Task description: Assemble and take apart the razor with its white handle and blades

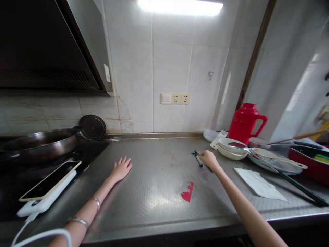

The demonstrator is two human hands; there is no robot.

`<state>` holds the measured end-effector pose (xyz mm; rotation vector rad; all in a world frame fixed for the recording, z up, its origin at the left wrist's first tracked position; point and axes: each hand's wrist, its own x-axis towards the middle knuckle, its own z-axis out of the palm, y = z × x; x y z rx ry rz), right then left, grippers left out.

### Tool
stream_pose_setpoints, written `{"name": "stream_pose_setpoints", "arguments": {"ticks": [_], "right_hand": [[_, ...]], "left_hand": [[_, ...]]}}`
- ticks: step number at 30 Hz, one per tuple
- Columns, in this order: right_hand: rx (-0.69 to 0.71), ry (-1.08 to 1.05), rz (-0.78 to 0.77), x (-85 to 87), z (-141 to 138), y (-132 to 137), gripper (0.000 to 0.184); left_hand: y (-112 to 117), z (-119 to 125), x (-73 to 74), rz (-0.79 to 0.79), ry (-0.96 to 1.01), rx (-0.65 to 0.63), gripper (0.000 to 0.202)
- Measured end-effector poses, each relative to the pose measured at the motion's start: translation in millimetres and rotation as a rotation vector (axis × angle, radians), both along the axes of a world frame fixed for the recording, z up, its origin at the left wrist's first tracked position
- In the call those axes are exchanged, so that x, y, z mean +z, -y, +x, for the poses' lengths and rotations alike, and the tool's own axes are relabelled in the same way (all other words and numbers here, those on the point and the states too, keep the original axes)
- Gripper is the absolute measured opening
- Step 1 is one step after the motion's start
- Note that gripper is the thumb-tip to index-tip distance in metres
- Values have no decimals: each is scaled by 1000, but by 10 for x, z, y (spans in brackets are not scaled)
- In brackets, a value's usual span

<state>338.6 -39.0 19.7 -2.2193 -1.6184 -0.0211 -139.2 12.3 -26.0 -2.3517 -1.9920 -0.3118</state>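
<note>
Left hand [121,169] flat, fingers spread, on worktop [151,192]. Right hand [209,160] at slim dark tool [198,160], right of centre; grip unclear. Tool seemingly not yet lifted; jagged red scrap [187,195] untouched.

Small tool [197,158]: slim, black and silver, partly hidden
Broader end: aslant toward the countertop's [154,192] back edge
Spot: nearer that edge than the front

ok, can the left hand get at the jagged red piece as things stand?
Likely yes: the left hand looks palm-down on the counter, with only bare metal between it and the jagged red piece. The right hand, at the small tool, sits farther back.
</note>
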Motion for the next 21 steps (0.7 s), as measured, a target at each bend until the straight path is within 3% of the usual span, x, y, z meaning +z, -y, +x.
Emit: {"name": "stream_pose_setpoints", "arguments": {"ticks": [15, 21], "right_hand": [[-31, 53, -112, -23, -122, 43, 22], [-30, 48, -106, -37, -125, 37, 18]], "left_hand": [[10, 33, 39, -6, 0, 10, 55], [-88, 17, 72, 40, 231, 103, 48]]}}
